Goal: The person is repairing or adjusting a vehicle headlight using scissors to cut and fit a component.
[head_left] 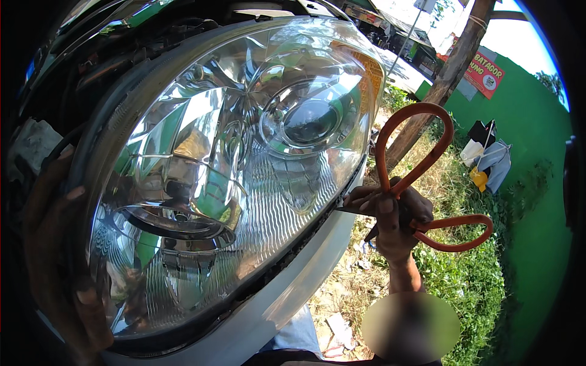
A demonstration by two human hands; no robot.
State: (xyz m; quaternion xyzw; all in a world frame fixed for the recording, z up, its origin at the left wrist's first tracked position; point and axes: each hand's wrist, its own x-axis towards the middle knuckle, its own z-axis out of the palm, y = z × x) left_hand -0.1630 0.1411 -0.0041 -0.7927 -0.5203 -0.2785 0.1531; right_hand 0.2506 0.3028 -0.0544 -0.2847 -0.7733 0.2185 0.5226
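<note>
Leaning trunk (pixel 459 64), green wall (pixel 540 140)

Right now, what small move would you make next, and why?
Probably ease the right hand's scissors slightly toward the headlight's dark lower edge: one blade points there, the handles are spread, and the left hand is at the headlight's left side. Whether the tip touches is unclear.

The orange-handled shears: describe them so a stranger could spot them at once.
Find the big clear headlight, then the right hand just beyond its right edge. The shears are in that fist. Unlike the headlight's amber corner, their orange handles form two open loops.
</note>
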